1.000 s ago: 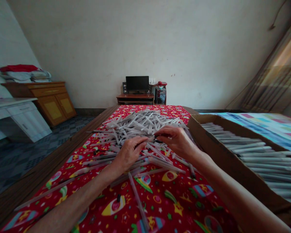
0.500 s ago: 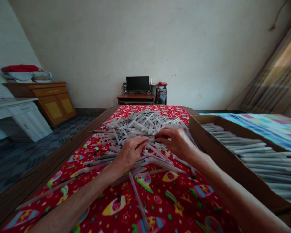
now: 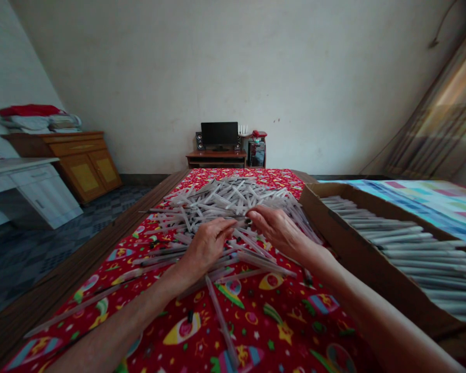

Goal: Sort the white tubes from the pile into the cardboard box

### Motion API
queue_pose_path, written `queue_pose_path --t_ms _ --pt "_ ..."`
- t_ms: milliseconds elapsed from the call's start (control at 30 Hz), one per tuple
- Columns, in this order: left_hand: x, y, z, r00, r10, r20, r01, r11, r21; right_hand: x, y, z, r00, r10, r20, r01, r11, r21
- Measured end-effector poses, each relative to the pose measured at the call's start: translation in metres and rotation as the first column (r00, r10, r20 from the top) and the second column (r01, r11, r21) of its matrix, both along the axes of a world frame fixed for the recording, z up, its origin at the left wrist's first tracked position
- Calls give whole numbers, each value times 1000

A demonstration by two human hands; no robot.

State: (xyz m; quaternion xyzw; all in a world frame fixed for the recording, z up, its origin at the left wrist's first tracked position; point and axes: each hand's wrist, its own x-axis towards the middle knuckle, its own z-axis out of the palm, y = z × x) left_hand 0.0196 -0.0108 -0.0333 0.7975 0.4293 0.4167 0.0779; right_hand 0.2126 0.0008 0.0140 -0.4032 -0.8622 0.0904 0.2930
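Observation:
My left hand (image 3: 212,241) is closed in a pinch, with what looks like the end of a translucent pen barrel (image 3: 241,223) between its fingertips. Just right of it, my right hand (image 3: 275,228) has thumb and fingers pinched around a small dark piece (image 3: 249,221), partly hidden by the fingers. Both hands meet over the near side of a heap of clear and whitish pen barrels (image 3: 233,194). Below my left wrist several barrels with dark ends lie loosely side by side. One lone barrel (image 3: 222,318) points toward me on the red patterned cloth (image 3: 272,331).
A long cardboard box (image 3: 345,259) of stacked whitish pens (image 3: 415,246) stands to the right. Beside the lone barrel lies a small black piece (image 3: 190,316). A monitor (image 3: 219,133) is by the far wall; a wooden cabinet (image 3: 83,166) and white desk (image 3: 46,191) stand left.
My right hand has turned slightly and its fingers have drawn closer together around the small dark piece. My left hand stays nearly in place. The view has shifted slightly.

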Motion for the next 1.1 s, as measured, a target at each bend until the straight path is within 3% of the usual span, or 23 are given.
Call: queue_pose_path --t_ms 133,333,533,667,733,833,933,1100 --pt "0 0 0 1000 3 -22 -3 1000 17 2 5 -3 987 133 -87 -134 991 -9" --pt "1 -1 0 998 -10 -60 12 999 32 -3 5 -8 1000 -17 -25 17 1000 -12" --pt "0 0 0 999 -4 -45 5 1000 21 1 4 -2 984 147 -103 -154 986 -58" --pt "3 -2 -1 998 -20 -61 24 998 56 -3 6 -8 999 11 -33 -12 1000 -27" --pt "4 -2 -2 998 -19 -53 23 998 63 -4 5 -9 999 -34 -24 32 995 -93" --pt "3 0 -3 1000 -8 -25 9 998 59 0 4 -5 999 24 -43 -30 988 -155" --pt "2 1 -3 1000 4 -23 -3 999 49 3 4 -3 990 118 -74 -123 990 -75" --pt "3 0 -2 999 -14 -39 17 996 88 -2 4 -8 1000 -18 -21 16 998 -53"
